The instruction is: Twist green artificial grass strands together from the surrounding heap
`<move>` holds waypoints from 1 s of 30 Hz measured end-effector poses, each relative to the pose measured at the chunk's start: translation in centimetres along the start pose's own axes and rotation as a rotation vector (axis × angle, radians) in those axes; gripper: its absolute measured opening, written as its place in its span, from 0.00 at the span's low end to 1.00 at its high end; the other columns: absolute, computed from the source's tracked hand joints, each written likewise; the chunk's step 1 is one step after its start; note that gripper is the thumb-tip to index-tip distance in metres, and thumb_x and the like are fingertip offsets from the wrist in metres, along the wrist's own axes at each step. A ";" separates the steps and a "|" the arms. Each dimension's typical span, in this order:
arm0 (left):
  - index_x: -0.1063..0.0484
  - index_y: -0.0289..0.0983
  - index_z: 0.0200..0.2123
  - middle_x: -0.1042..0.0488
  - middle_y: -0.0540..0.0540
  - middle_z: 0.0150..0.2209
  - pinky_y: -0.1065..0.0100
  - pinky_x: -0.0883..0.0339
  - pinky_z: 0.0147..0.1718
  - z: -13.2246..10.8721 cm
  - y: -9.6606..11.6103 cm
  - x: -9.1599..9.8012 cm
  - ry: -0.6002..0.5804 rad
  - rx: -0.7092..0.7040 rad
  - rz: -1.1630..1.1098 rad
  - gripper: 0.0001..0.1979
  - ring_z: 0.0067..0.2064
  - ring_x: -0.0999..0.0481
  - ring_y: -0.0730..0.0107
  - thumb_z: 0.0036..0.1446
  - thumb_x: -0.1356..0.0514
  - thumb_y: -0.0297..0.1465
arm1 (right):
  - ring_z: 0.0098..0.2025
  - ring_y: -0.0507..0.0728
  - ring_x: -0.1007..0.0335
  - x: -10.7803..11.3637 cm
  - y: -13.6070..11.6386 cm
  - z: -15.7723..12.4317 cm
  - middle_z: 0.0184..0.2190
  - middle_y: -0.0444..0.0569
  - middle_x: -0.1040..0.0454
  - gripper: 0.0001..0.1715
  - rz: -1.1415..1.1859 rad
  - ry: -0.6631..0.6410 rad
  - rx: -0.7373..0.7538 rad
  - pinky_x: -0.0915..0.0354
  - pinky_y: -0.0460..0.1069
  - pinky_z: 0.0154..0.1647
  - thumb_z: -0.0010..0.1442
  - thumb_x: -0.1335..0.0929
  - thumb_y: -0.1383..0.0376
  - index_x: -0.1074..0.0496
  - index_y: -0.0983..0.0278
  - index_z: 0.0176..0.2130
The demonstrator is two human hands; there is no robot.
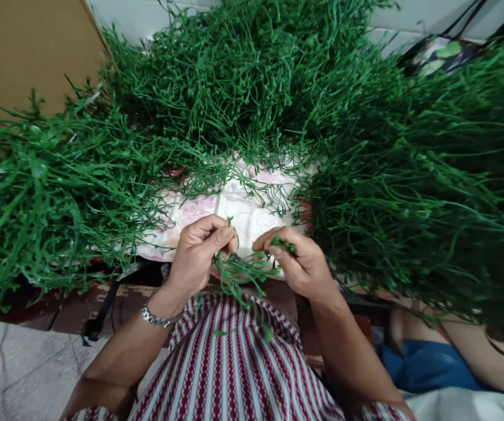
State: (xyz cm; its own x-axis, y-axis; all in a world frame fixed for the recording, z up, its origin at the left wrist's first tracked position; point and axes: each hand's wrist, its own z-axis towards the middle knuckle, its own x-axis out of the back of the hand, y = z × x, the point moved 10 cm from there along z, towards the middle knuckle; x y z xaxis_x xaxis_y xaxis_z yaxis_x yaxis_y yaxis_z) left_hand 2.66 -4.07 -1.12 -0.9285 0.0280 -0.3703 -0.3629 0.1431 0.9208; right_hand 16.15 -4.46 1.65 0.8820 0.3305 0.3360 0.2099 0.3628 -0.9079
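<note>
My left hand, with a metal-banded watch on its wrist, pinches a thin green stem between thumb and index finger. A loose bunch of green plastic-looking stems hangs below it, over the lap of a red-and-white striped garment. To the right, my right hand is closed, fingers curled around a small clump of green stems. The two hands are a short gap apart above a pale floral cloth. My palms hide part of what each hand holds.
Large heaps of similar green stems surround the cloth: a left heap, a back heap and a right heap. A brown panel stands at the upper left, a patterned bag at the upper right. Another person's blue-clothed leg is at the lower right.
</note>
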 end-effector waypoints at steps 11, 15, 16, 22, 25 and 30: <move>0.32 0.35 0.22 0.39 0.53 0.22 0.73 0.51 0.20 1.1 0.6 -2.5 -0.045 -0.093 0.060 0.09 0.22 0.42 0.80 0.52 0.38 0.31 | 0.21 0.47 0.47 8.0 -4.0 -1.6 0.21 0.40 0.41 0.08 -0.068 0.468 -0.094 0.50 0.44 0.21 0.63 0.38 0.63 0.32 0.64 0.35; 0.31 0.36 0.22 0.38 0.52 0.25 0.72 0.46 0.28 1.2 2.4 -4.4 -0.078 -0.230 0.114 0.08 0.28 0.39 0.76 0.52 0.38 0.30 | 0.23 0.46 0.46 3.2 -3.8 -0.2 0.22 0.41 0.39 0.08 -0.190 0.055 -0.142 0.48 0.43 0.23 0.58 0.34 0.62 0.32 0.66 0.32; 0.30 0.36 0.23 0.38 0.51 0.26 0.72 0.45 0.30 1.2 2.6 -4.9 -0.086 -0.246 0.132 0.08 0.30 0.39 0.76 0.52 0.38 0.30 | 0.23 0.46 0.47 2.0 -3.3 -0.2 0.22 0.40 0.40 0.10 -0.212 -0.030 -0.158 0.49 0.43 0.23 0.56 0.32 0.62 0.33 0.67 0.30; 0.25 0.38 0.28 0.33 0.50 0.28 0.71 0.41 0.33 1.4 2.3 -6.9 -0.161 -0.246 0.182 0.03 0.32 0.35 0.72 0.52 0.39 0.30 | 0.22 0.45 0.50 -0.7 -1.5 -0.9 0.19 0.38 0.43 0.07 -0.027 -0.092 -0.221 0.49 0.41 0.22 0.54 0.33 0.67 0.33 0.67 0.26; 0.25 0.39 0.38 0.29 0.48 0.32 0.72 0.40 0.33 0.8 2.4 -5.8 -0.139 -0.235 0.090 0.09 0.34 0.32 0.71 0.54 0.40 0.33 | 0.23 0.46 0.46 0.4 -1.9 -1.4 0.21 0.40 0.40 0.08 0.061 0.050 -0.171 0.46 0.41 0.24 0.55 0.32 0.67 0.34 0.67 0.25; 0.27 0.37 0.35 0.29 0.48 0.32 0.73 0.40 0.32 -1.7 1.1 -4.7 -0.221 -0.097 0.271 0.05 0.34 0.32 0.72 0.54 0.40 0.31 | 0.22 0.46 0.47 1.9 -2.8 -2.0 0.19 0.39 0.41 0.13 0.041 0.193 -0.066 0.46 0.41 0.23 0.55 0.31 0.64 0.36 0.66 0.23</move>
State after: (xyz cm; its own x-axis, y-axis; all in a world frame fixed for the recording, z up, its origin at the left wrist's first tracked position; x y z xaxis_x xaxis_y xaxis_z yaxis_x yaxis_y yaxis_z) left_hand 6.50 -5.68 1.84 -0.9565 0.2664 -0.1190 -0.1215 0.0072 0.9926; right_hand 18.08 -6.62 4.29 0.9536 0.1683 0.2497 0.1935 0.2928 -0.9364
